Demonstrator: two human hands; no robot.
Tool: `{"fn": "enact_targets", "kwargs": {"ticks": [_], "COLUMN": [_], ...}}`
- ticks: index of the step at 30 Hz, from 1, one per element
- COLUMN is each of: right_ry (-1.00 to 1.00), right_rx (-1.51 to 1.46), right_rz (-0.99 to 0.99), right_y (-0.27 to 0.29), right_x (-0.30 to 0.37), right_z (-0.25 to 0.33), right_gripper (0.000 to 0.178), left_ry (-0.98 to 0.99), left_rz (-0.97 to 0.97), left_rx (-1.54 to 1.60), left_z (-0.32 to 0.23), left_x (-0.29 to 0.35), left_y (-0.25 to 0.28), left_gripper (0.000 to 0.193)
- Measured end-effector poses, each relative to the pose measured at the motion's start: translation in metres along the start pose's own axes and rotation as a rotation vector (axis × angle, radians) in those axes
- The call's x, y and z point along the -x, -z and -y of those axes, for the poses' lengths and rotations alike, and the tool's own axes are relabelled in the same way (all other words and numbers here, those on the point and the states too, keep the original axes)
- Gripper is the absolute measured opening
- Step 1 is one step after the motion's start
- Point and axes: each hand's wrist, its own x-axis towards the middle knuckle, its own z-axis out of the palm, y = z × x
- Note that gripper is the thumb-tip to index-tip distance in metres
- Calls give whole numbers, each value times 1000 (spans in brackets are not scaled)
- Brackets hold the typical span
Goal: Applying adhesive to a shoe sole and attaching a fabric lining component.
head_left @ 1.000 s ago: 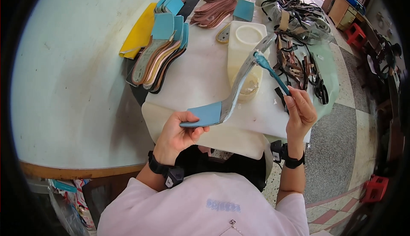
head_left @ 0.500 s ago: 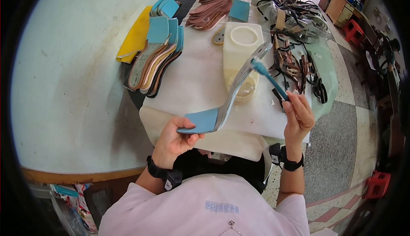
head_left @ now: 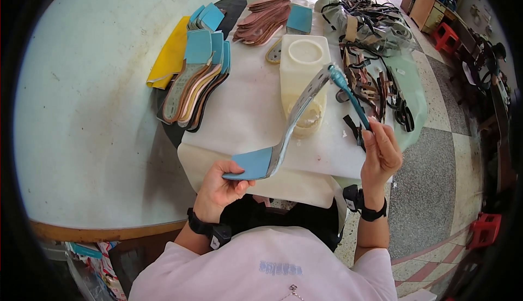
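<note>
My left hand (head_left: 220, 187) pinches the blue heel end of a shoe insole (head_left: 255, 162) between thumb and fingers. The insole's thin grey front part curves upward and away, with a whitish wet-looking edge. In my right hand (head_left: 382, 154) is a teal-handled brush (head_left: 353, 100), held by its lower end. The brush head touches the insole's raised tip. Just behind the insole stands a cream plastic jug (head_left: 305, 74), whose cut-open lower part holds a pale paste and is partly hidden.
To the left lies a stack of insoles (head_left: 190, 94) with blue heels beside a yellow cloth (head_left: 169, 55). Brownish insole pieces (head_left: 264, 20) are piled at the back. Dark scraps (head_left: 376, 77) and black scissors (head_left: 403, 116) lie at right. A red stool (head_left: 447, 39) stands farther off.
The brush has moved up and slightly left along the insole's edge to its tip. My left hand and the insole sit slightly lower and farther left in the picture.
</note>
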Motion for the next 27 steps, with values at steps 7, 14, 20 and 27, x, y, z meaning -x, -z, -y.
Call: {"fn": "enact_targets", "kwargs": {"ticks": [7, 14, 20, 27], "right_ry": [103, 67, 20, 80], "right_rx": [53, 47, 21, 71], "right_rz": [111, 85, -53, 98], "right_y": [-3, 1, 6, 3], "right_x": [17, 12, 3, 13], "right_z": [10, 4, -7, 4], "right_gripper": [28, 26, 23, 25], "left_ry": [26, 30, 39, 27], "left_rz": [26, 26, 11, 16], "left_rx": [30, 21, 9, 38], "left_z": [-2, 0, 0, -2], "left_x": [-1, -2, -1, -1], "left_y": [0, 9, 11, 16], "left_gripper": [25, 25, 25, 26]}}
